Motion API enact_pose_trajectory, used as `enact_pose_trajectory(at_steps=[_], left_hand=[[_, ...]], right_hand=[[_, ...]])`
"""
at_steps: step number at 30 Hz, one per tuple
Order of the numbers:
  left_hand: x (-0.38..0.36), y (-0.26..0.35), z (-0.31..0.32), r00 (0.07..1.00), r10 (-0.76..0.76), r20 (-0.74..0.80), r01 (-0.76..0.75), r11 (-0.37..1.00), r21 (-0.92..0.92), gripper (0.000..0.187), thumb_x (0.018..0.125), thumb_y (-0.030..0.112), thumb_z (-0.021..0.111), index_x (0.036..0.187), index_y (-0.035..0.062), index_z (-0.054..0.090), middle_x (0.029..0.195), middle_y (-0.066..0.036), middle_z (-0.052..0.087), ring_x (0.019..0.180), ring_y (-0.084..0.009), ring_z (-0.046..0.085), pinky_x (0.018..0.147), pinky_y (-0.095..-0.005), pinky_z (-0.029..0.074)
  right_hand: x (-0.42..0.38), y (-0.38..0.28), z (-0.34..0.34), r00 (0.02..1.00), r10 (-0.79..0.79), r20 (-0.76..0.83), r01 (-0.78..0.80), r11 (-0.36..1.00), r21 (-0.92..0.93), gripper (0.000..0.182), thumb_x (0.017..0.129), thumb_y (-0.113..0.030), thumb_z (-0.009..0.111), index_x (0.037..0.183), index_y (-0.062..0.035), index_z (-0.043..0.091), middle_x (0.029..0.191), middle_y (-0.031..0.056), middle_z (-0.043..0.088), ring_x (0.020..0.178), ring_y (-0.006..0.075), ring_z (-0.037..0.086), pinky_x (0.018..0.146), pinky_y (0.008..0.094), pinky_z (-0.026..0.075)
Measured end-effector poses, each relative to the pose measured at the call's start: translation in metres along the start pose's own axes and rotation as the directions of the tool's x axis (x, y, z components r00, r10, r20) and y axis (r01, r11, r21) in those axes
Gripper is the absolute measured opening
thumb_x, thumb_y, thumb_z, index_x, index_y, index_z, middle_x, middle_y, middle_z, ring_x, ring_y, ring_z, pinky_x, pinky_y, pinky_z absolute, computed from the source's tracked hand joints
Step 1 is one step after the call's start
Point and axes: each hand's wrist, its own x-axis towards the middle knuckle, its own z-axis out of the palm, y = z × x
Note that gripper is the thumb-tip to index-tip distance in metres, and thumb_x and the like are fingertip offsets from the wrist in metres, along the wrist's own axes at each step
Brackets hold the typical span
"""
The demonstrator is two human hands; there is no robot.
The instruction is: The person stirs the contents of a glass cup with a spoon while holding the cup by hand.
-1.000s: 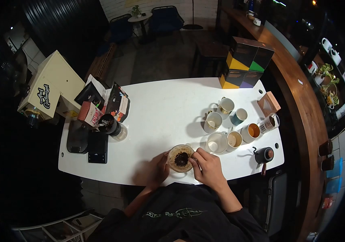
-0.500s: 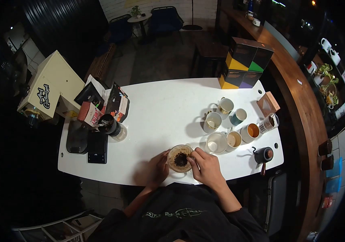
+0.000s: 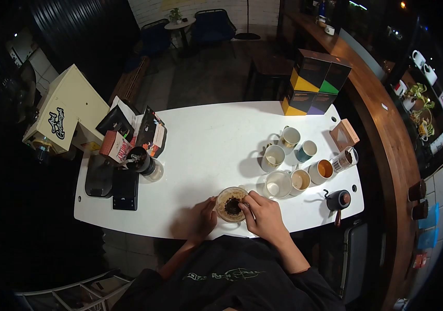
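In front of my body, near the table's front edge, stands a round glass cup. Dark wet coffee grounds lie in its middle, and brown residue coats the inner wall. My left hand is curled against the cup's left side, its fingertips at the glass. My right hand is closed in a pinch over the right part of the rim, fingertips reaching inside. What those fingers pinch, if anything, is hidden.
Several mugs stand to the right on the white table, with a black kettle beyond. A dark grinder, a black scale and packets stand left. Stacked boxes are at the back right.
My right fingertips have shifted very slightly left over the cup's rim. My left hand and the other things look almost the same.
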Motion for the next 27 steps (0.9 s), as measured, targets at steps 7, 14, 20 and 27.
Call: enact_pose_trajectory(at_steps=[7,14,20,27], left_hand=[[-0.004,-0.006,0.007,0.997,0.032,-0.077,-0.032,0.999,0.002,0.055,0.082,-0.015,0.041,0.134,-0.0061,0.059,0.135,-0.028,0.063,0.133,-0.045,0.056,0.116,-0.047,0.044],[0.001,0.014,0.002,0.983,0.139,-0.123,-0.138,0.99,0.018,0.035,0.099,-0.002,0.047,0.131,-0.0048,0.061,0.128,-0.025,0.067,0.122,-0.0412,0.063,0.106,-0.045,0.05],[-0.002,0.016,-0.004,1.0,-0.013,0.003,0.013,0.997,-0.082,0.066,0.081,-0.005,0.043,0.147,-0.0028,0.047,0.144,-0.025,0.057,0.139,-0.038,0.052,0.12,-0.0439,0.037],[0.009,0.011,-0.001,0.991,0.09,-0.103,-0.124,0.911,-0.392,0.082,0.103,0.063,0.046,0.156,0.0009,0.035,0.153,-0.025,0.046,0.143,-0.038,0.047,0.121,-0.0502,0.034]], right_hand=[[0.001,-0.001,0.001,1.0,0.023,-0.021,-0.023,0.999,0.022,0.012,0.096,-0.013,0.068,0.095,-0.0029,0.062,0.087,0.0113,0.059,0.07,0.033,0.065,0.06,0.0429,0.052],[-0.001,-0.003,-0.003,1.0,0.005,-0.018,-0.005,1.0,-0.008,0.013,0.096,-0.014,0.068,0.097,-0.0032,0.062,0.09,0.0109,0.06,0.071,0.0314,0.067,0.059,0.0422,0.053],[0.001,-0.003,-0.002,0.998,0.024,-0.057,-0.02,0.997,0.077,0.01,0.094,-0.01,0.069,0.093,-0.0029,0.062,0.083,0.0124,0.058,0.068,0.0347,0.063,0.059,0.044,0.05],[-0.002,-0.004,-0.004,0.998,0.015,-0.063,-0.01,0.996,0.085,0.009,0.094,-0.01,0.068,0.094,-0.0027,0.062,0.084,0.0121,0.058,0.068,0.0355,0.063,0.059,0.0441,0.049]])
